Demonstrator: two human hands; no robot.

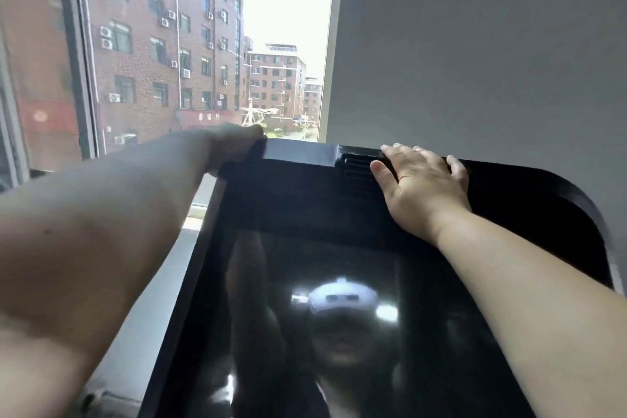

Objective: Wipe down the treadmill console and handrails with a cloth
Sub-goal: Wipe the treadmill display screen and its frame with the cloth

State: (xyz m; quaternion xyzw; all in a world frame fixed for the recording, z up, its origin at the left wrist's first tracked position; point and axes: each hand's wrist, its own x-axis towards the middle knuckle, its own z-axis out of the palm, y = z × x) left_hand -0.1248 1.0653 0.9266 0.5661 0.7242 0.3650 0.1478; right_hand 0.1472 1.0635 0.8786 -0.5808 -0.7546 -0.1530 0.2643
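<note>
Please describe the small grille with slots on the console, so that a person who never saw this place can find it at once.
Start from the big black treadmill console with its glossy dark screen, standing before the window. Go up to its top edge: the vent grille sits just below that edge, directly left of the right hand lying flat there. It is the only ribbed patch of horizontal slots; everything around it is smooth.

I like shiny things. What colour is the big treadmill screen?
Glossy black. The console screen reflects like a dark mirror, seen in the head view.
</note>
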